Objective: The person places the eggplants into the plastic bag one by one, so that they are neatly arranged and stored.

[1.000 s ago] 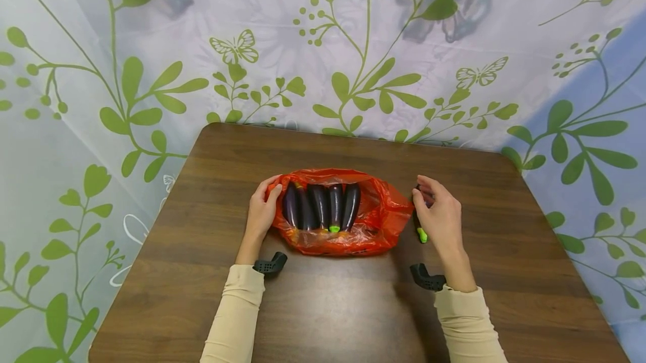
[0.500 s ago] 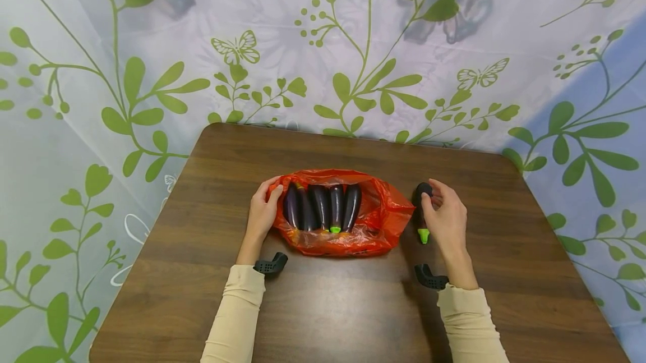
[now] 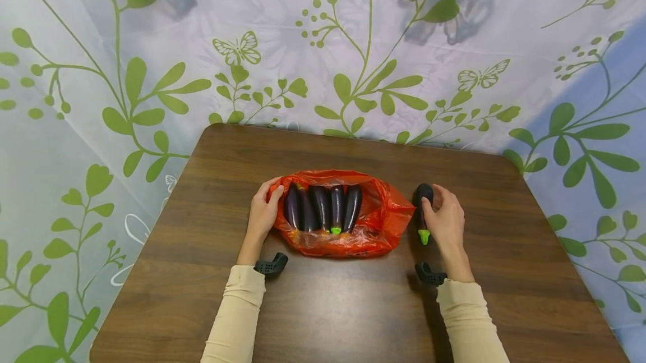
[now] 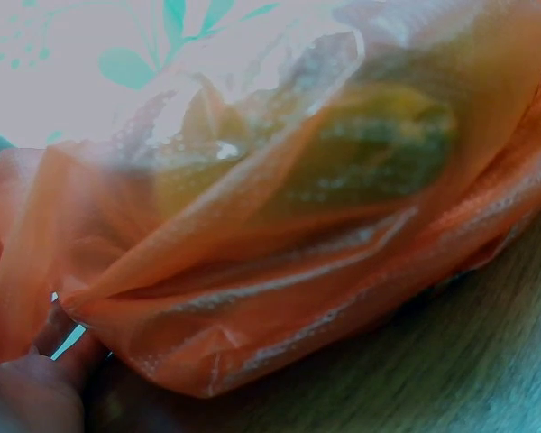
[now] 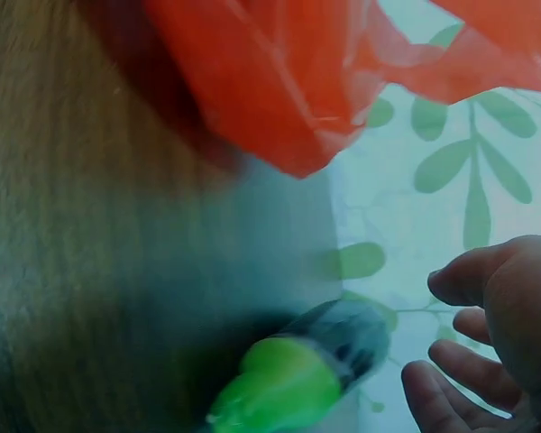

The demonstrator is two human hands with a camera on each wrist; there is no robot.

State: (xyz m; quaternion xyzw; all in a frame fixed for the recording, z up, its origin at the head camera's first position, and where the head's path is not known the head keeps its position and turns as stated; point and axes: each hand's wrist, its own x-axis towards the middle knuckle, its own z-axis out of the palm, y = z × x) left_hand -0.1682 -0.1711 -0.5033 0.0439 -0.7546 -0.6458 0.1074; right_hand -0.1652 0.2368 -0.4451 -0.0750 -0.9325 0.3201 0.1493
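A red plastic bag [image 3: 396,214] lies opened out at the middle of the table, with several dark purple eggplants [image 3: 337,206] side by side in it. My left hand [image 3: 263,212] holds the bag's left edge between thumb and fingers; the left wrist view shows the gathered plastic [image 4: 225,316] close up. Right of the bag, a single eggplant [image 3: 423,191] lies on the table, its green stem end [image 3: 424,236] toward me. Just beside it is my right hand [image 3: 446,223]. In the right wrist view, the loosely bent fingers [image 5: 473,374] stand apart from that eggplant [image 5: 288,379].
The brown wooden table [image 3: 333,307] reaches back to a leaf-patterned cloth backdrop [image 3: 282,43]. Each wrist carries a black camera mount, one at the left [image 3: 271,265] and one at the right [image 3: 430,275].
My right hand has shifted right, off the single eggplant, so more of that eggplant shows. The left hand and the bag have stayed in place.
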